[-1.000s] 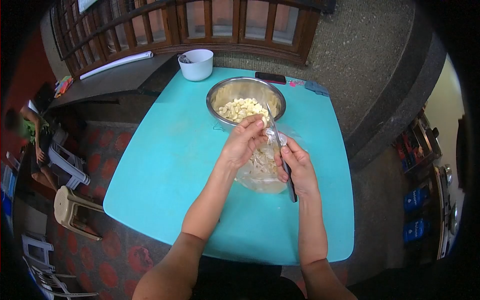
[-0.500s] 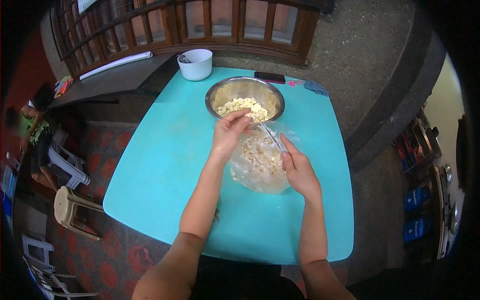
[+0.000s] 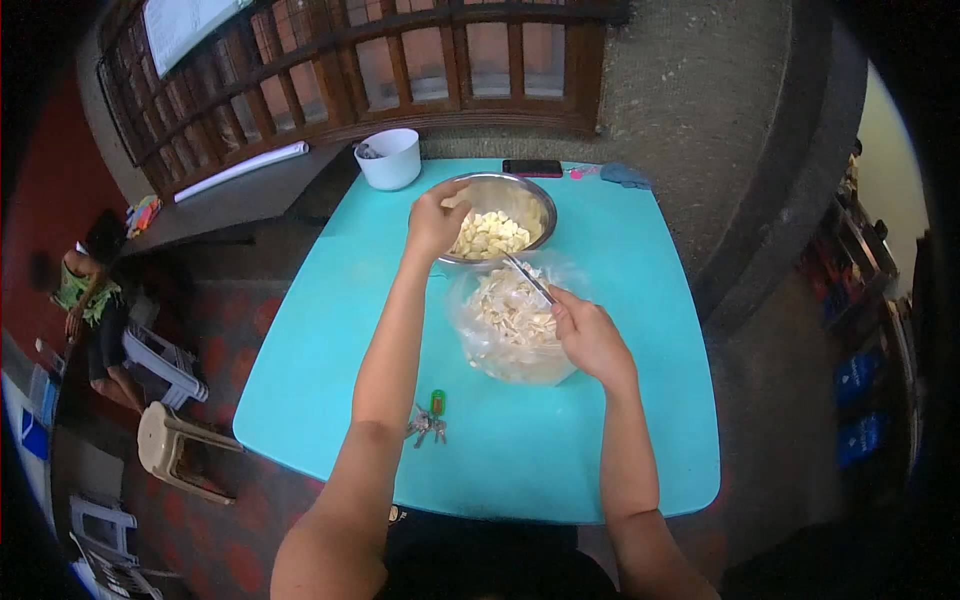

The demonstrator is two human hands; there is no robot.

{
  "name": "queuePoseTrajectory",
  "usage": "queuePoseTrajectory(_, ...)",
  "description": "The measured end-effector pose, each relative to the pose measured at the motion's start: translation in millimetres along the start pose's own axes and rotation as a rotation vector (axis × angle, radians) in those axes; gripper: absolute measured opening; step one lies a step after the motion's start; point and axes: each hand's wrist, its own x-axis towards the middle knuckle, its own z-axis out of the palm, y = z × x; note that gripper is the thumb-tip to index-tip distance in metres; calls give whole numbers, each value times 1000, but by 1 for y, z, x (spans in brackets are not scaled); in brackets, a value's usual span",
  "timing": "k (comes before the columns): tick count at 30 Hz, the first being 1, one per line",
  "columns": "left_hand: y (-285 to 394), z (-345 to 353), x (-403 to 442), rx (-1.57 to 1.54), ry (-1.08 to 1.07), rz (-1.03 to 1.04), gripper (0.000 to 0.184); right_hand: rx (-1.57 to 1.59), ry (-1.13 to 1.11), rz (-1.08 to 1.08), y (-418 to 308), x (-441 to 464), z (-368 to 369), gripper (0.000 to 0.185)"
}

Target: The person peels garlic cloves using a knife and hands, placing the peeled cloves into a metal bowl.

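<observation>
My right hand (image 3: 592, 338) grips a knife (image 3: 528, 278), its blade pointing up and left over a clear plastic bag (image 3: 520, 365). Pale papery garlic peels (image 3: 510, 312) fill the open bag. Just beyond it stands a steel bowl (image 3: 545, 205) holding many peeled garlic cloves (image 3: 490, 233). At the bowl's left rim is my left hand (image 3: 437, 224), thumb and forefinger apart, with nothing visible between them. Its other fingers are partly hidden.
On the turquoise table (image 3: 310, 340) are a white bowl (image 3: 390, 162), a phone (image 3: 532, 168), a blue-grey cloth (image 3: 625, 176) and keys (image 3: 428, 425) with a green tag. A person (image 3: 90, 290) sits at left, near a plastic stool (image 3: 165, 440).
My left hand has left the knife tip and moved up and left to the steel bowl's rim. The knife stays in my right hand. The view has shifted, uncovering the keys.
</observation>
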Motion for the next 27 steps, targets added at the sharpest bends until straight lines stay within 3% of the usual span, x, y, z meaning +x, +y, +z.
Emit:
queuePoseTrajectory(2, 8, -6, -14, -36, -53, 16, 21, 24, 16, 16, 8, 1, 3, 34)
queuePoseTrajectory(5, 24, -10, -39, -197, -268, -133, 17, 14, -8, 26, 9, 1, -1, 34)
queuePoseTrajectory(8, 40, -7, -64, -341, -598, -210, 18, -25, -27, 13, 13, 4, -2, 34)
queuePoseTrajectory(14, 41, 43, -84, -151, -784, 209, 21, -39, 32, -15, 12, -1, -7, 29)
queuePoseTrajectory(15, 68, 34, -84, -70, -946, 55, 22, -65, -25, 33, 15, 0, -8, 29)
queuePoseTrajectory(17, 47, 46, -87, 13, -1060, 185, 23, -115, -135, 127, 22, 5, -10, 30)
queuePoseTrajectory(21, 73, 35, -85, 377, -1247, 297, 30, -132, -61, 123, 26, 3, -9, 32)
queuePoseTrajectory(22, 75, 34, -84, 459, -1280, 325, 31, -130, -62, 115, 24, 3, -11, 32)
queuePoseTrajectory(25, 65, 32, -77, 99, -1012, 335, 29, -112, -51, 122, 22, 3, -16, 31)
queuePoseTrajectory(27, 61, 44, -74, 93, -899, 383, 28, -92, -29, 120, 23, 1, -16, 31)
